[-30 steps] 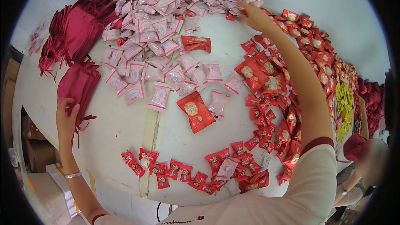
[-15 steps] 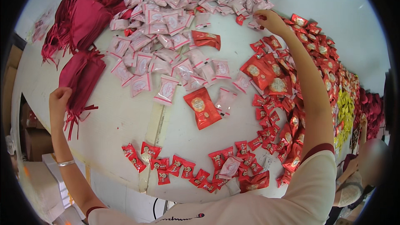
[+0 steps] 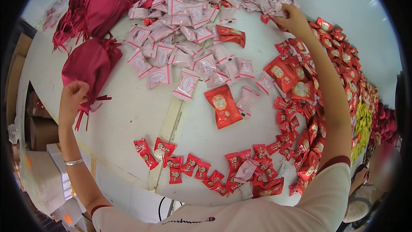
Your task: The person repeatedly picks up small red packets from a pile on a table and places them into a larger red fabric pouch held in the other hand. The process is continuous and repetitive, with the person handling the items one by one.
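Note:
At the left of the table my left hand is closed on a dark red drawstring bag, whose cords hang below the fist. My right arm stretches to the far right. There my right hand has its fingers curled at the edge of the pink-and-white packets, next to the red packets. What those fingers hold, if anything, is hidden. A large red packet lies mid-table beside a pink-edged one.
A stack of dark red bags lies at the far left. Red packets pile along the right side, with yellow ones farther on. Small red packets line the near edge. Another person is at the right, and cartons stand lower left.
My left hand has moved right and up a little along the bag, which looks wider now. My right hand stays by the far packets, its fingers more curled. The whole view has shifted slightly.

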A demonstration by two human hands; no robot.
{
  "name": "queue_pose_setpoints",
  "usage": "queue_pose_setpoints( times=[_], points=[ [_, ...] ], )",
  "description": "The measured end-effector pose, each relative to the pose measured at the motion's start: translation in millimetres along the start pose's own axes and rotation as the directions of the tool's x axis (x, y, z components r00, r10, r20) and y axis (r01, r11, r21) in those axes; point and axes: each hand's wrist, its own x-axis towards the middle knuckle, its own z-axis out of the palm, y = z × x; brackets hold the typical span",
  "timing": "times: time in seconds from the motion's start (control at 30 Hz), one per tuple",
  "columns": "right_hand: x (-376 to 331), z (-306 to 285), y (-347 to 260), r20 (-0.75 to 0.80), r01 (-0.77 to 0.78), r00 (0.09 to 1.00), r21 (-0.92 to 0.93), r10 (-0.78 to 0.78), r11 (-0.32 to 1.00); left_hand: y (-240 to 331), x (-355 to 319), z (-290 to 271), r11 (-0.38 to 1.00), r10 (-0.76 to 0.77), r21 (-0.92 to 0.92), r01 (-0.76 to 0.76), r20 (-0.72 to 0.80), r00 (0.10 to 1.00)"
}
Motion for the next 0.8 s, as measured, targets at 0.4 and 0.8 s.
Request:
queue_pose_setpoints(
  times=[0.4, 0.8],
  points=[
    [-36, 14, -94, 0.102, 0.145, 0.974, 0.404, -0.202, 0.903, -12, 12, -14, 0.757, 0.640, 0.552, -0.350, -0.520, 0.565],
    [-43, -20, -63, -0.081, 0.092, 0.995, 0.489, -0.060, 0.867, 15, -26, -54, 0.687, 0.718, 0.650, -0.326, -0.537, 0.443]
  ],
)
